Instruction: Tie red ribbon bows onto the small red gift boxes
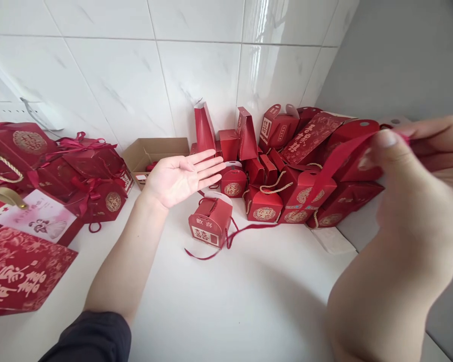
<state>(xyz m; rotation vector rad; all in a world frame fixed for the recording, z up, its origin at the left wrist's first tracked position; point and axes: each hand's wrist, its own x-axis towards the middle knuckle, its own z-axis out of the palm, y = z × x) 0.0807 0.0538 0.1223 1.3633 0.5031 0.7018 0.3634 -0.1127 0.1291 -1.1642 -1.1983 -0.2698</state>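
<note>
My left hand [184, 176] is held palm up with its fingers stretched out and nothing in it, above the white table [226, 301]. Just below its fingertips stands a small red gift box [210, 221] with gold lettering and a dark red cord. Raised at the right, my right hand [419, 171] pinches a red ribbon [334, 161] between thumb and fingers. The ribbon slants down to the left from this hand, and a thin end lies curled on the table beside the small box.
Several red gift boxes [264, 206] are heaped against the tiled wall at the back right. An open cardboard box [162, 147] stands behind my left hand. More ribbon-tied boxes [94, 161] and a red printed bag [26, 271] lie at the left. A grey wall [392, 65] bounds the right.
</note>
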